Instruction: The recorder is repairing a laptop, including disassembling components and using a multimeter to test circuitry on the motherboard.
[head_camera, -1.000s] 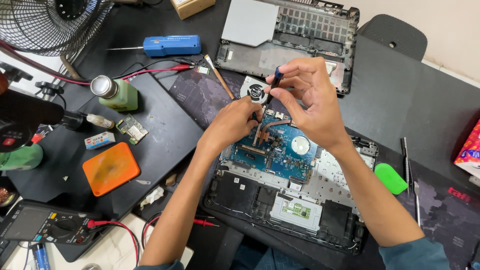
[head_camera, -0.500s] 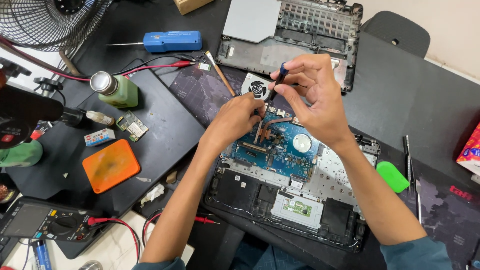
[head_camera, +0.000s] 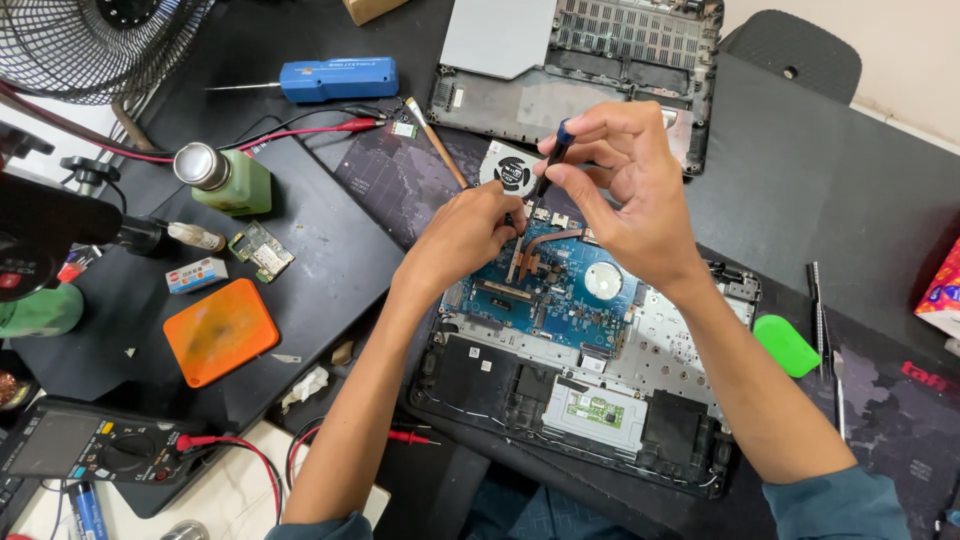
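Nearest the camera, the opened black laptop base (head_camera: 560, 400) lies on the dark work mat (head_camera: 330, 260); with its cover off, it holds a grey touchpad module (head_camera: 590, 412) at the near edge and a blue circuit board (head_camera: 560, 285) further in.

Over the board's far edge, the left hand (head_camera: 465, 235) rests with fingers curled down beside a copper heat pipe (head_camera: 545, 243), apparently steadying the part; whether it pinches anything cannot be told. The right hand (head_camera: 625, 190) is closed on a slim blue-handled screwdriver (head_camera: 550, 165), held nearly upright between thumb and fingertips so the tip drops onto the board near the round black cooling fan (head_camera: 512, 172).

To the left lie an orange rounded pad (head_camera: 220, 330) and a green bottle with a metal cap (head_camera: 225, 178). Beyond, the removed grey laptop cover (head_camera: 580, 60) lies inside-up beside a blue box-shaped hand tool (head_camera: 335, 78).
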